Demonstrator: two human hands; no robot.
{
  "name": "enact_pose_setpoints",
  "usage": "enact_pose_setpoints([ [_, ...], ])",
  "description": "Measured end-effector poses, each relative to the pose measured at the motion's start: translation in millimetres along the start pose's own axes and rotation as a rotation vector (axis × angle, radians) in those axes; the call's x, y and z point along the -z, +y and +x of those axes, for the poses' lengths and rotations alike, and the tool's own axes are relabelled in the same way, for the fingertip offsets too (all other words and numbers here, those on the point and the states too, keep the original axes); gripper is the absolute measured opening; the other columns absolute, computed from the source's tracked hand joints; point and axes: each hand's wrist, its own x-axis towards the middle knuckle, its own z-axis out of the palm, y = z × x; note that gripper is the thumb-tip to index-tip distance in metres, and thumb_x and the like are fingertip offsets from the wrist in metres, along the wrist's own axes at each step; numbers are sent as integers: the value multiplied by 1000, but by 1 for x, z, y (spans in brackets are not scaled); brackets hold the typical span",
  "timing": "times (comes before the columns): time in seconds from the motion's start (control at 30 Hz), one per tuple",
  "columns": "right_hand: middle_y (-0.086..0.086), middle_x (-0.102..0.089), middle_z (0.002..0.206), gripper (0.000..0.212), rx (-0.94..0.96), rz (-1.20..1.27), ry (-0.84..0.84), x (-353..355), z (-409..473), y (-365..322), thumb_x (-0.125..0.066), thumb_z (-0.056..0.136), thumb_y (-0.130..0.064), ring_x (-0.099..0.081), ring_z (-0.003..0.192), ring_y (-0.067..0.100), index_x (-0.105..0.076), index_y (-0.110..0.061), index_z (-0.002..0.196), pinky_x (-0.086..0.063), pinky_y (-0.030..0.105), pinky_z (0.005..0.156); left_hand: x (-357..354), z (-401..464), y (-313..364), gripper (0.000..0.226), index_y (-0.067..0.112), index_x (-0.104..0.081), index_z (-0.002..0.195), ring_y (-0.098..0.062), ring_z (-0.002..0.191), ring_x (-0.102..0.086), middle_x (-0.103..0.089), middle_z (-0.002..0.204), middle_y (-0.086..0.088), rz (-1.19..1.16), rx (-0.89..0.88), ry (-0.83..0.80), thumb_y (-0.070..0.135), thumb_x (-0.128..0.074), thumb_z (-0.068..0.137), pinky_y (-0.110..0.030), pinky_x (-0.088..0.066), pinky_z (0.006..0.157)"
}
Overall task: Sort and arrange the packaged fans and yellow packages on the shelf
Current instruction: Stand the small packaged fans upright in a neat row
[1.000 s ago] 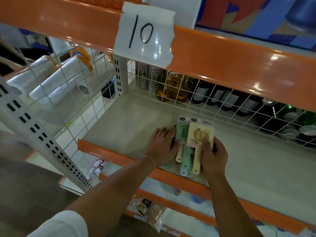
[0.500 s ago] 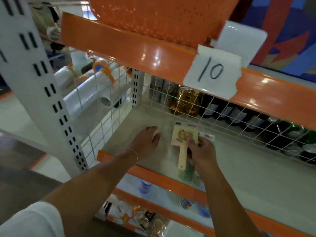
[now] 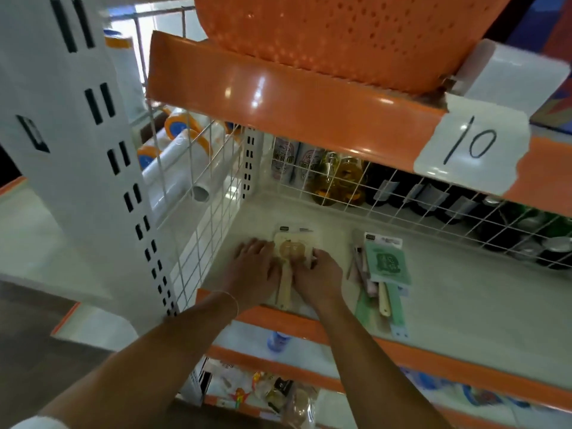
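Note:
A cream-yellow packaged fan (image 3: pixel 292 249) lies flat on the pale shelf (image 3: pixel 464 305), near its left end. My left hand (image 3: pixel 255 267) rests on the fan's left edge with fingers straight. My right hand (image 3: pixel 317 275) touches the fan's right edge, fingers bent over it. The fan's handle (image 3: pixel 285 287) shows between both hands. To the right lies a stack of packaged fans with a green one (image 3: pixel 387 261) on top.
A white wire grid (image 3: pixel 210 218) closes the shelf's left side and back. Bottles and cans (image 3: pixel 340 178) stand behind the back grid. An orange shelf front with a paper label "10" (image 3: pixel 470 150) hangs above. White rolls (image 3: pixel 173 168) lie left of the grid.
The cream-yellow fan moved left, away from the stack, and now lies flat near the shelf's left end. Both hands followed it; the green fan stack stays at the right.

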Motion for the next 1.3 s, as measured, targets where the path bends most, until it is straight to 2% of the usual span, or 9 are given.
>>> enact_pose_setpoints([
  [0.07,3,-69,92,40,29,-165,6,-8,-3,-1,-55,84,-53,-65,86,24,-66,-16,96,-46,27,66,-5,1,-4,67,15,-40,141,-31,141,-28,-42,147,-12,58,-66,-38,51,-22,88,-45,-19,118],
  [0.23,10,-56,113,44,42,-331,-44,-10,-7,4,-48,90,-54,-59,100,28,-66,-18,108,-49,33,81,-7,0,-6,55,20,-32,146,-34,146,-12,-18,159,-13,110,-108,-83,43,-37,97,-46,-11,119],
  [0.43,4,-69,107,36,84,-77,-72,18,-7,13,-61,88,-35,-64,94,17,-66,-17,119,-46,21,81,-8,1,-4,55,22,-31,147,-32,147,-10,-16,160,-7,162,-105,-93,47,-35,99,-44,-6,119],
  [0.6,-2,-66,90,25,249,-6,263,70,-3,37,-59,87,-26,-62,85,17,-72,-15,106,-48,28,79,-9,3,-3,57,24,-32,147,-27,148,-9,-16,160,-4,146,-57,-116,50,-38,96,-42,-6,120],
  [0.7,8,-65,110,35,177,-200,393,99,16,60,-60,80,-35,-55,105,33,-70,-17,108,-43,40,92,-8,3,-1,64,23,-42,142,-28,145,-19,-27,157,-5,165,-42,-93,56,-30,89,-44,-14,119],
  [0.83,9,-43,136,59,-74,-313,192,121,27,82,-68,76,-48,-41,122,36,-54,-26,129,-35,45,104,-8,0,-2,65,18,-52,134,-31,140,-31,-40,149,-11,131,-10,-44,49,-29,83,-44,-24,116],
  [0.97,9,-51,129,62,-39,-282,109,122,33,94,-64,74,-57,-48,119,31,-57,-26,127,-40,41,103,-8,0,0,56,17,-54,132,-30,138,-35,-44,146,-11,126,12,-29,40,-40,83,-44,-28,114],
  [1.13,7,-54,126,74,-11,-279,88,120,33,94,-62,67,-69,-45,120,30,-58,-26,128,-40,38,103,-7,-2,1,63,16,-52,134,-28,139,-33,-42,147,-11,121,11,-44,44,-33,82,-43,-27,115],
  [1.3,-1,-62,109,76,40,-253,138,121,32,91,-53,55,-72,-54,105,25,-65,-26,114,-38,30,87,-7,-2,0,63,14,-52,134,-28,140,-32,-41,147,-12,130,0,-37,44,-32,83,-44,-27,115],
])
